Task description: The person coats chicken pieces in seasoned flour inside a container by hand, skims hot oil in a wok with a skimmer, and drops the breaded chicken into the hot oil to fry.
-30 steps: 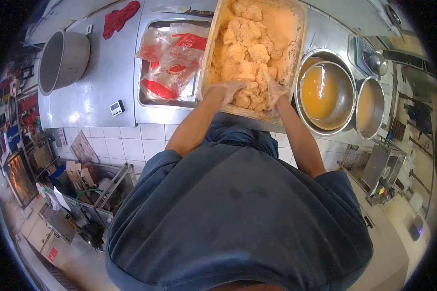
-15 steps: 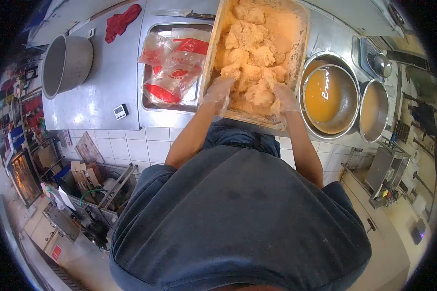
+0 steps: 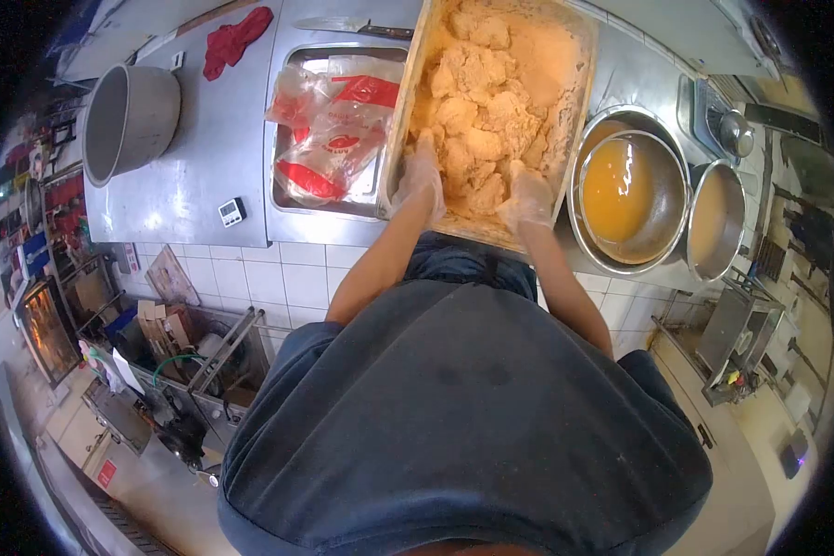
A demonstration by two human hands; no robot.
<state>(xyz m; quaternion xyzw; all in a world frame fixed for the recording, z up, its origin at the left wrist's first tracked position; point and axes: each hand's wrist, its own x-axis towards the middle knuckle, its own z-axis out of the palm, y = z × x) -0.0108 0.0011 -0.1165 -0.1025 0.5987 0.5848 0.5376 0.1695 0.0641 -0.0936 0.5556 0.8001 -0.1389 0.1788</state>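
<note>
A deep rectangular tub holds orange-tinted flour and several flour-coated pieces that look like chicken. My left hand, in a clear plastic glove, reaches into the tub at its near left, the flour-caked fingers stretched forward beside the pieces. At the near right, my gloved right hand also points its coated fingers inward, against the coated pieces nearest me. Neither hand lifts a piece; the fingertips partly blend into the flour.
Left of the tub, a steel tray holds red-printed plastic bags, with a knife behind it. Farther left are a timer, a red cloth and a large pot. Bowls of orange liquid and cloudy liquid stand right.
My right hand has moved left and slightly down from the tub's right side. The coated pieces between my hands have shifted and lie differently. My left hand stays near the left wall.
</note>
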